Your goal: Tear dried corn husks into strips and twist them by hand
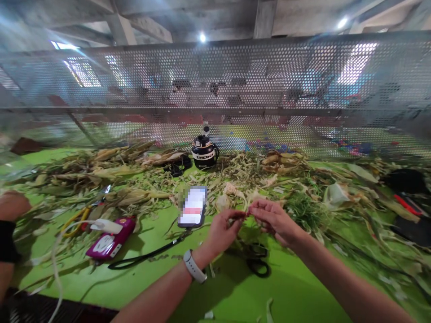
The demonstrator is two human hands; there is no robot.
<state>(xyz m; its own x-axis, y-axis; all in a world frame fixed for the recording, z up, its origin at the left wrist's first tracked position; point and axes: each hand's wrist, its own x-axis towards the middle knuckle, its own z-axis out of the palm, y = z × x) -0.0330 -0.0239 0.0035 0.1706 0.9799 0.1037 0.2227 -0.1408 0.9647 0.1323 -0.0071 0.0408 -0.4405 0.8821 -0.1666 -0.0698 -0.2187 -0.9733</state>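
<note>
My left hand (224,231), with a pale watch band (194,266) at the wrist, is closed in a pinch. Facing it, my right hand (274,220) pinches too, and the fingertips of both hands meet over the green table (222,298). Something small and reddish seems to be between them, too small to make out. Below the hands lies a pair of black-handled scissors (258,267). Just beyond the fingers are pale husk pieces (222,202). A phone (193,208) with its screen lit and a black strap (144,258) lies left of my left hand.
Dried corn husks (114,172) cover the back of the table before a perforated metal screen (235,94). A black jug (204,154) stands there. At left are a purple device (109,240) with a cable, yellow-handled scissors (76,223) and another person's arm (11,208). Green fibres (305,208) lie at right.
</note>
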